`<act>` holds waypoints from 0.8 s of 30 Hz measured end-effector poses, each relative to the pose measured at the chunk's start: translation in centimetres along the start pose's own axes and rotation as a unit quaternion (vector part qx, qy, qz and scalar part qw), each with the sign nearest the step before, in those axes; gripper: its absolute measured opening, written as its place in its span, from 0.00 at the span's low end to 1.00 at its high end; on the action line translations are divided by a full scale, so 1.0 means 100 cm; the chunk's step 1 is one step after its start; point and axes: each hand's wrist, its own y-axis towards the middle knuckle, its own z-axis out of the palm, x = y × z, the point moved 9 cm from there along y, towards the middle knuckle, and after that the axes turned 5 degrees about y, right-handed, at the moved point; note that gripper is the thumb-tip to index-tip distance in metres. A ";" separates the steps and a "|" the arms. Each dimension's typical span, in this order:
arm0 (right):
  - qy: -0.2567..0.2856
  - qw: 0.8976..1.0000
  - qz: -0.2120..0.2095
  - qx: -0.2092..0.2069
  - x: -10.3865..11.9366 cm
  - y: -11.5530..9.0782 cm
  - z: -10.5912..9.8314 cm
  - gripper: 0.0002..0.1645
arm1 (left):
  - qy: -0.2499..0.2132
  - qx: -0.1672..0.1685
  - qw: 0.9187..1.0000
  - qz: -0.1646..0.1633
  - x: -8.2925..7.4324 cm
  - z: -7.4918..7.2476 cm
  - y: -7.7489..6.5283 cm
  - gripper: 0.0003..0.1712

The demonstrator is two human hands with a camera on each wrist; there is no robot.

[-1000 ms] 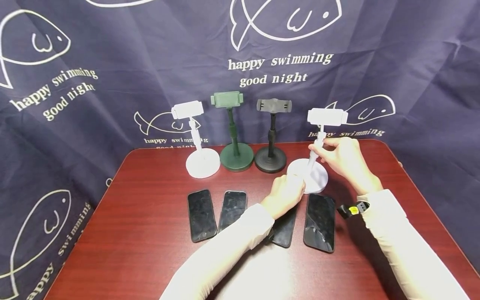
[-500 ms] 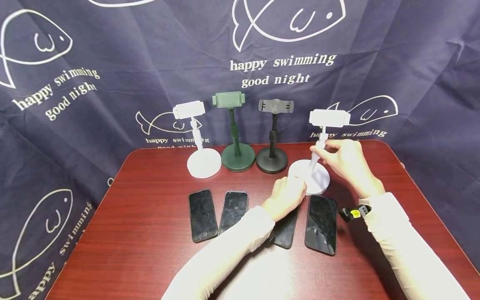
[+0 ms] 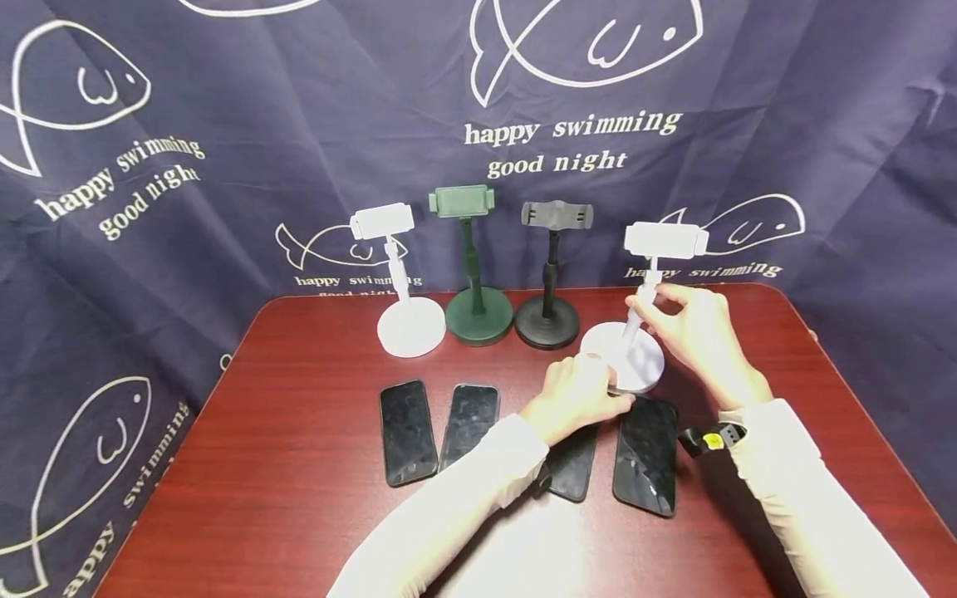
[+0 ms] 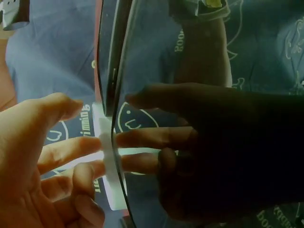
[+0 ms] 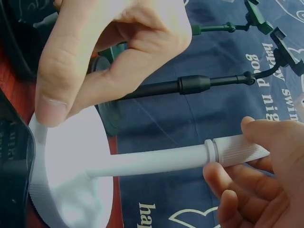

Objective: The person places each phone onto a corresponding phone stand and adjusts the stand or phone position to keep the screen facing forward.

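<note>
A white phone stand [image 3: 665, 241] stands at the right of the table, its round base [image 3: 645, 367] on the wood. My right hand [image 3: 695, 332] pinches its upright between thumb and fingers; the right wrist view shows this grip on the ribbed collar [image 5: 237, 151]. My left hand [image 3: 571, 394] is at the base's front left edge. In the left wrist view, straight fingers of that hand [image 4: 52, 161] touch the base rim [image 4: 115, 187], while the thumb stands apart from it. Just in front lies a black phone [image 3: 647, 465], its glossy screen mirroring the left hand.
Another white stand [image 3: 383, 223], a green stand [image 3: 478, 316] and a black stand [image 3: 549, 322] line the back edge. More phones lie in front: one at left [image 3: 408, 432], one beside it [image 3: 471, 415], one partly under my left forearm [image 3: 576, 465]. A printed cloth [image 3: 336, 124] hangs behind.
My left thumb has come away from the base and now points right, over the top of the nearest phone. The right hand keeps its pinch on the upright. The head view has shifted slightly.
</note>
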 end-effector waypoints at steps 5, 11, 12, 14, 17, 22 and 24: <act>-0.020 1.000 0.010 0.014 -0.001 -0.005 0.002 0.15 | 0.013 0.009 1.000 -0.001 -0.006 0.001 -0.006 0.22; -0.029 0.998 0.012 0.049 0.000 -0.015 0.005 0.15 | 0.040 0.006 0.999 0.017 -0.011 0.001 -0.015 0.20; -0.031 0.998 0.010 0.053 0.001 -0.017 0.005 0.16 | 0.044 0.005 0.999 0.018 -0.011 0.001 -0.016 0.19; -0.037 0.998 0.006 0.055 0.002 -0.021 0.004 0.19 | 0.056 0.005 0.998 0.022 -0.012 0.001 -0.018 0.20; -0.034 0.998 0.004 0.057 0.002 -0.031 0.004 0.21 | 0.070 0.009 0.997 0.030 -0.014 0.002 -0.020 0.24; -0.026 0.998 -0.002 0.059 0.002 -0.055 0.005 0.26 | 0.067 0.027 0.996 0.045 -0.017 0.002 -0.024 0.23; -0.026 0.998 -0.007 0.057 0.003 -0.065 0.006 0.26 | 0.062 0.039 0.996 0.057 -0.017 0.003 -0.027 0.22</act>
